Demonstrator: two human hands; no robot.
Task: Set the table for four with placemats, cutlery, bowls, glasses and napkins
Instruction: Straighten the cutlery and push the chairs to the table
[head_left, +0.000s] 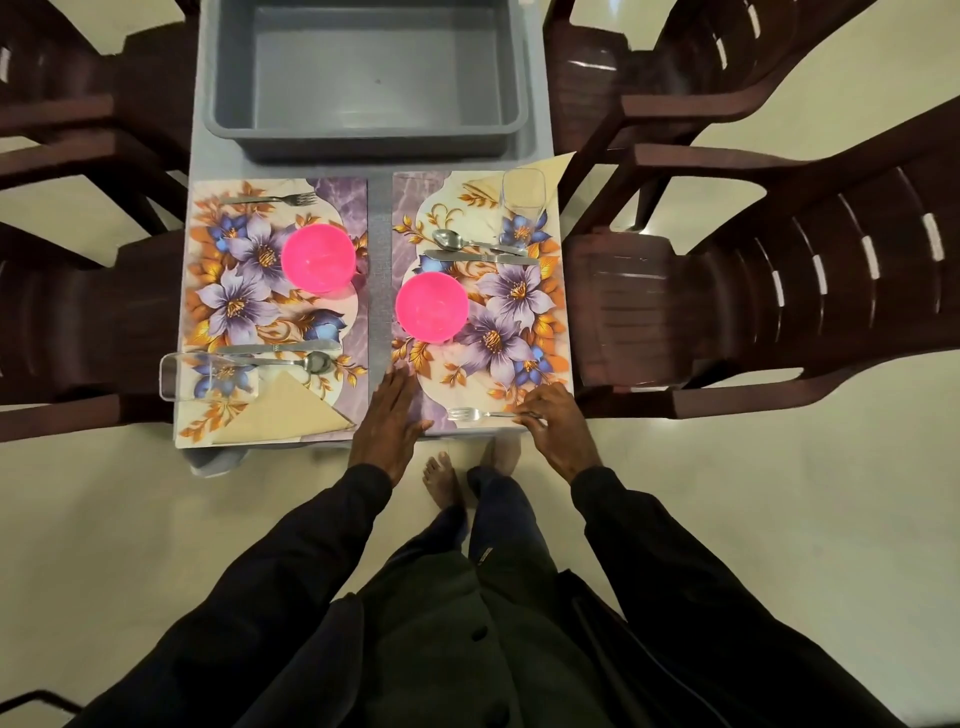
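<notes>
**A:** Dark sleeves (649, 545) fill the bottom of the shot. What are the hands doing?

**B:** The right hand (553, 423) pinches the fork (470, 414) by its handle. It's lying flat along the near edge of the right placemat (511, 291). The left hand (392, 415) rests flat, fingers together, on that mat's near left corner.

**A:** Nearly done?

**B:** Halfway, I'd guess. That mat has its pink bowl (432, 306), glass (523, 200), napkin (550, 166), spoon (452, 239) and knife (478, 256). The left placemat (234, 291) beside it looks complete too. The grey tub (363, 78) beyond is empty, but I only see two places.

Soft indoor light, glare on chairs (649, 244), wide-angle edge distortion
</notes>
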